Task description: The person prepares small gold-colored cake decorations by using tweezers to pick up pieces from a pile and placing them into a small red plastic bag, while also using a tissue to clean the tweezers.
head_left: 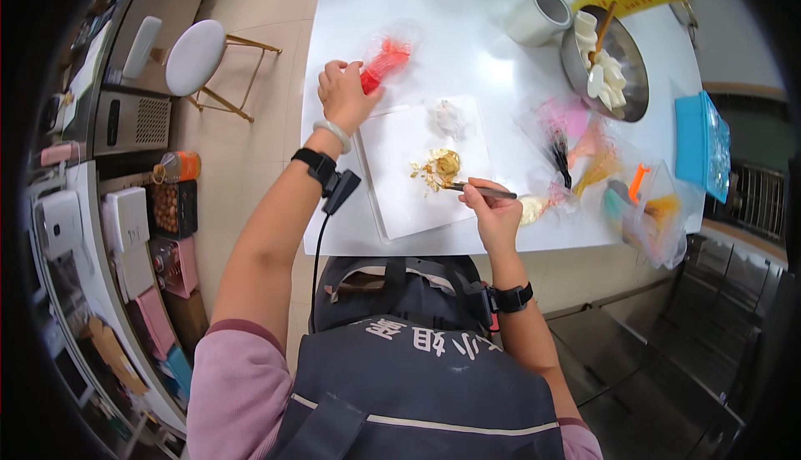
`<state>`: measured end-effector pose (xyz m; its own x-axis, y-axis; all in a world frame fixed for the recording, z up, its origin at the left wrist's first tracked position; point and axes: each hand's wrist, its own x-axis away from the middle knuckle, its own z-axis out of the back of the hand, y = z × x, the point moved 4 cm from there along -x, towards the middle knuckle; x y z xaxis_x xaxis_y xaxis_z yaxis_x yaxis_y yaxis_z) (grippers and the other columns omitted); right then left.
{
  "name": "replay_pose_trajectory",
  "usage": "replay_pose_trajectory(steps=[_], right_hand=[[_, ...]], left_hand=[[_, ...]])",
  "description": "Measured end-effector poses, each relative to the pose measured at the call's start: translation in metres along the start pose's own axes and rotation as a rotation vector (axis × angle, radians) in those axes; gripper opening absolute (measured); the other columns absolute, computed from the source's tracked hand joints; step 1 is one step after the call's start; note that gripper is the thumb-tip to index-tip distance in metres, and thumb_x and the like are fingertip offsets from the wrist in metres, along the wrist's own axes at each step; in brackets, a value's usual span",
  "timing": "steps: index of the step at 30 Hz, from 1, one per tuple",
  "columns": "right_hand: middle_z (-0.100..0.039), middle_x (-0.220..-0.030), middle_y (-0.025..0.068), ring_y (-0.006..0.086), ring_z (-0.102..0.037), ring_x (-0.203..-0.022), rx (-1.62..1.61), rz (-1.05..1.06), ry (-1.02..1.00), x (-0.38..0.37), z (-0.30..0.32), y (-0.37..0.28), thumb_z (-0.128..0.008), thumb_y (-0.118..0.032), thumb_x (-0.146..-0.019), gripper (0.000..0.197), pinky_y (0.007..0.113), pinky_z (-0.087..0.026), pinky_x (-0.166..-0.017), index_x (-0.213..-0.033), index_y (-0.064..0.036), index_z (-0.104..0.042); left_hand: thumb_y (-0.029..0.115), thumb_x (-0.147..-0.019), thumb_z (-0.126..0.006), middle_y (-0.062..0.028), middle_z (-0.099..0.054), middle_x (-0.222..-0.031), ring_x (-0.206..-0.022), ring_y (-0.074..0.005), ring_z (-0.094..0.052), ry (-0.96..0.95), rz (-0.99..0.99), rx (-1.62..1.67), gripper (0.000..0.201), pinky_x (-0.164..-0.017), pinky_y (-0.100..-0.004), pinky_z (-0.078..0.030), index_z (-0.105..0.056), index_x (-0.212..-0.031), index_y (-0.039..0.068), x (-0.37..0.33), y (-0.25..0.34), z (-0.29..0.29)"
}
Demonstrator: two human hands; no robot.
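My left hand [346, 93] is closed around the near end of a clear plastic bag with red filling [390, 58], which looks like a piping bag. It rests at the far left corner of a white board [405, 205]. My right hand [494, 214] holds a slim dark-handled tool [492, 192], seemingly a brush. The tool's tip points left and meets a small golden mound [442, 164] with loose gold flakes around it on the board; the tip itself is too small to make out. Behind the mound lies a crumpled clear wrapper [449, 118].
Right of the board lie several bags of coloured filling [596, 164] and a plastic bag with an orange item [655, 209]. Farther back stand a metal bowl [638, 68] of white pieces, a white cylinder [538, 17] and a blue box [702, 144]. A stool [196, 58] is left of the table.
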<state>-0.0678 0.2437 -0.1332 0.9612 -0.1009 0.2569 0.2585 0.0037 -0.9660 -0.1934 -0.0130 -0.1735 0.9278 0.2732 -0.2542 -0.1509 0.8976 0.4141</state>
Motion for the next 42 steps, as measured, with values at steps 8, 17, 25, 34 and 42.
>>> replay_pose_trajectory(steps=[8,17,25,34,42], right_hand=[[-0.064,-0.088,0.0122,0.0162,-0.062,-0.078,-0.203,-0.085,0.013,0.001,0.000,-0.015,-0.064,-0.006,-0.080,0.020,0.025,-0.053,-0.072,-0.097,0.0035,-0.060],[-0.062,-0.103,0.0088,0.0265,-0.048,-0.115,-0.524,-0.074,-0.131,0.014,-0.007,-0.040,-0.058,-0.007,-0.084,0.014,0.043,-0.033,-0.099,-0.096,-0.0044,-0.063],[-0.061,-0.105,0.0143,0.0200,-0.057,-0.097,-0.554,-0.115,-0.118,0.011,-0.010,-0.024,-0.061,-0.009,-0.083,0.020,0.033,-0.044,-0.086,-0.101,-0.0008,-0.060],[-0.059,-0.102,0.0069,0.0152,-0.057,-0.090,-0.286,-0.368,0.015,0.019,0.005,0.042,-0.047,-0.033,-0.092,0.038,0.028,-0.048,-0.071,-0.112,-0.0024,-0.054],[-0.059,-0.094,0.0038,0.0099,-0.053,-0.082,-0.286,-0.371,0.044,0.014,0.017,0.070,-0.053,-0.028,-0.090,0.033,0.027,-0.048,-0.069,-0.110,-0.0018,-0.057]], left_hand=[[0.015,-0.088,-0.052,-0.0037,-0.059,-0.094,-0.082,-0.0101,-0.054,-0.322,0.041,0.999,0.020,-0.072,-0.0233,-0.044,-0.054,-0.103,0.001,-0.012,-0.058,-0.008],[0.023,-0.086,-0.058,0.0020,-0.051,-0.062,-0.045,-0.0016,-0.040,-0.906,0.139,0.941,0.030,-0.035,-0.0164,-0.029,-0.056,-0.109,0.004,0.045,-0.023,0.072],[0.013,-0.086,-0.056,-0.0019,-0.062,-0.086,-0.068,-0.0056,-0.054,-0.858,0.169,1.298,0.022,-0.057,-0.0183,-0.044,-0.057,-0.105,0.001,0.071,-0.050,0.084],[0.021,-0.085,-0.058,-0.0089,-0.059,-0.103,-0.091,-0.0161,-0.058,-0.637,0.442,1.526,0.033,-0.078,-0.0287,-0.047,-0.054,-0.108,-0.002,0.111,-0.073,0.104],[0.025,-0.085,-0.060,-0.0089,-0.059,-0.105,-0.091,-0.0176,-0.057,-0.687,0.508,1.580,0.039,-0.078,-0.0307,-0.047,-0.051,-0.113,0.000,0.132,-0.061,0.097]])
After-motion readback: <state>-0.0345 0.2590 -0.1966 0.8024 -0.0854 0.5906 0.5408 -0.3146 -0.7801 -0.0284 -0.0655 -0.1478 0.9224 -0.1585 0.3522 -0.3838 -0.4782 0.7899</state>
